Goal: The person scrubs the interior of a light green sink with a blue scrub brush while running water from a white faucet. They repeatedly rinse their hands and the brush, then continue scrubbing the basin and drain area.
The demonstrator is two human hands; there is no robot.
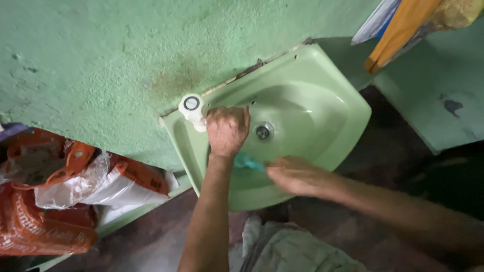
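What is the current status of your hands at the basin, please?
Left hand fisted by white tap. Right hand blurred, on teal scrubber. Green basin unobstructed.

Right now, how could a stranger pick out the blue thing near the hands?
Find the green sink on the green wall. At its front edge the left hand and right hand nearly meet. The blue thing shows between them, partly hidden; it is the only bright blue patch on the pale green basin.
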